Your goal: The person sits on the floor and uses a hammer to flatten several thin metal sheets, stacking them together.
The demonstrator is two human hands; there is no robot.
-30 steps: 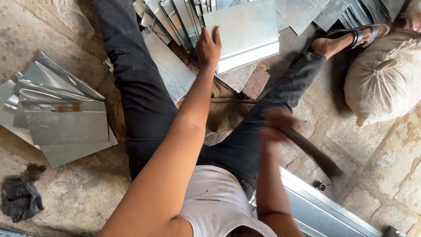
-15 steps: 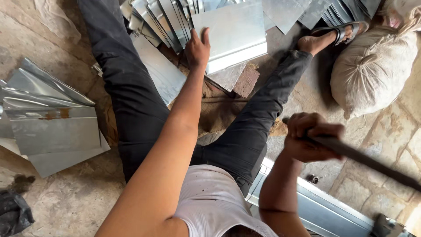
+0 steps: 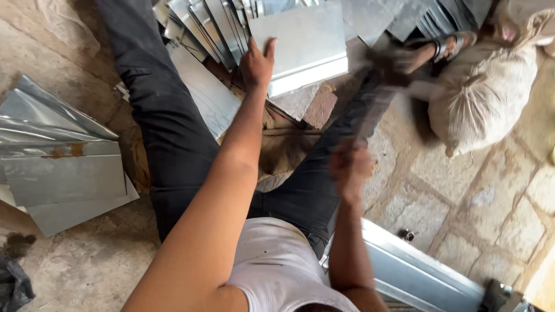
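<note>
A flat metal sheet (image 3: 300, 43) is being pressed down at upper centre of the frame by the left hand (image 3: 256, 62), fingers spread and resting on its left edge, not wrapped around it. The sheet is lying on a brick (image 3: 312, 104) between the outstretched legs. A hammer (image 3: 376, 86) is being gripped by the right hand (image 3: 350, 164), clenched around the handle at centre right; both are blurred, the head showing just right of the sheet. A fan of metal sheets (image 3: 208, 23) is lying along the top edge. A stack of bent sheets (image 3: 58, 162) is sitting on the stone floor (image 3: 480, 202) at left. A sack (image 3: 485, 98) is lying at upper right.
</note>
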